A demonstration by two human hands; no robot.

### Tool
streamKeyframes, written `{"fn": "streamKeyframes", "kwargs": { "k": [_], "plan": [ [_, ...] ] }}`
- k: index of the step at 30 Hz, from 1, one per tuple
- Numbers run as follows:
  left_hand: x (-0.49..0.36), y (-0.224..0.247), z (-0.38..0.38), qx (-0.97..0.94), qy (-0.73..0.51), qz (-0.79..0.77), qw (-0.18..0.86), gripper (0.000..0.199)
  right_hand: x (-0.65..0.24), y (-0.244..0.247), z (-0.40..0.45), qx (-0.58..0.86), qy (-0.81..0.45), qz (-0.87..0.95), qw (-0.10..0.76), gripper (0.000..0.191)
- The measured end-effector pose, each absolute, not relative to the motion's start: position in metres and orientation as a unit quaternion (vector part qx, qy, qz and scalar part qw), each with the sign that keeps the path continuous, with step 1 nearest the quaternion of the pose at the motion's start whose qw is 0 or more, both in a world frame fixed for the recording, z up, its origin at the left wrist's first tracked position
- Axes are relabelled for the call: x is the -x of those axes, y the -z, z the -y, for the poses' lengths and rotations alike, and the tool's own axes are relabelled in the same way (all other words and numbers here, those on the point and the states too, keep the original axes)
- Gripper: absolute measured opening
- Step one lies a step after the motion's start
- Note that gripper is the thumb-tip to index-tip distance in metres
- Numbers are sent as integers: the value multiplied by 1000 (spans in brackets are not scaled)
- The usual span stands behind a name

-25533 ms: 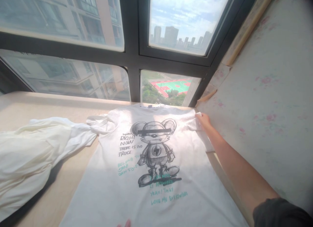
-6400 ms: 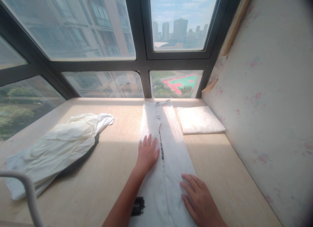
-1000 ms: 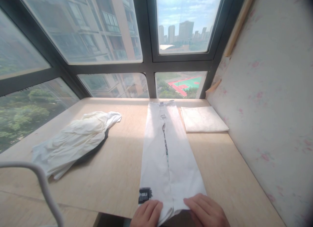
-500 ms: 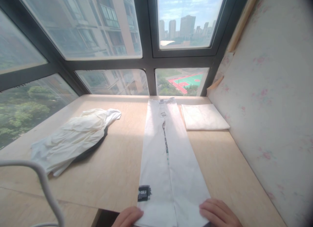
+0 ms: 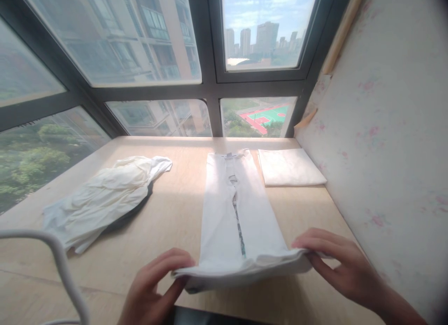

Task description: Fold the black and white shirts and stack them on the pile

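Observation:
A white T-shirt point(image 5: 224, 222) lies lengthwise on the wooden surface, its sides folded in to a narrow strip. Its neck end points to the window, and a patterned print shows through the gap down the middle. My left hand point(image 5: 157, 278) pinches the left corner of the near edge between thumb and fingers. At the right corner, my right hand point(image 5: 339, 259) grips the same edge. Between the hands this edge is raised off the surface and bent over, with a shadow below it.
A neatly folded white cloth point(image 5: 290, 167) lies by the wall at right. Rumpled cream and dark clothing point(image 5: 108, 194) rests at left. A curved white tube point(image 5: 63, 264) stands in the lower left, and a dark-framed window point(image 5: 210, 92) closes off the far side.
Both hands have lifted the shirt's near edge and carried it away from me. The shirt now looks shorter, and its black label patch is no longer visible on top.

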State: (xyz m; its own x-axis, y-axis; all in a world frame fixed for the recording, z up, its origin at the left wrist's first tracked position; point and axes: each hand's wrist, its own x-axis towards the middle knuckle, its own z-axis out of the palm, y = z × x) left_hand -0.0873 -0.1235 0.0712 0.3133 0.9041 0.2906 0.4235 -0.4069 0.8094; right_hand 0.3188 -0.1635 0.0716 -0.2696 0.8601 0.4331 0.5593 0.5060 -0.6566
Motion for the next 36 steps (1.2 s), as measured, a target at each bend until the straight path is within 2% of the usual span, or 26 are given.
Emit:
{"fn": "streamKeyframes", "kwargs": {
  "k": [2, 5, 9, 12, 16, 21, 24, 27, 29, 36],
  "plan": [
    [69, -72, 62, -675, -424, -488, 356, 24, -318, -66, 103, 501, -193, 735, 414, 20],
    [39, -49, -14, -636, -370, -562, 378, 39, -311, -40, 20, 590, -238, 683, 359, 33],
    [23, -6, -55, -645, -325, -590, 361, 32, -303, 9, -25, 639, -223, 665, 317, 43],
    [29, 13, -60, -650, -305, -606, 343, 29, -305, 35, -23, 654, -216, 646, 331, 44],
    [35, 14, -62, -654, -283, -641, 287, 30, -311, 47, -19, 646, -192, 630, 385, 43],
    [3, -3, -39, -740, -269, -605, 118, 40, -289, 35, -15, 569, -46, 713, 408, 39],
    [-31, 1, -20, -843, -198, -501, 18, 40, -257, 32, -11, 509, -64, 787, 344, 41],
    [-50, 22, -14, -863, -136, -487, -3, 47, -233, 39, -12, 513, -69, 822, 237, 47],
    [-51, 36, -17, -858, -119, -499, -7, 52, -226, 46, -15, 520, -67, 828, 197, 53],
    [-40, 47, -8, -853, -108, -510, -18, 56, -227, 50, -5, 519, -61, 834, 177, 54]
  ]
}}
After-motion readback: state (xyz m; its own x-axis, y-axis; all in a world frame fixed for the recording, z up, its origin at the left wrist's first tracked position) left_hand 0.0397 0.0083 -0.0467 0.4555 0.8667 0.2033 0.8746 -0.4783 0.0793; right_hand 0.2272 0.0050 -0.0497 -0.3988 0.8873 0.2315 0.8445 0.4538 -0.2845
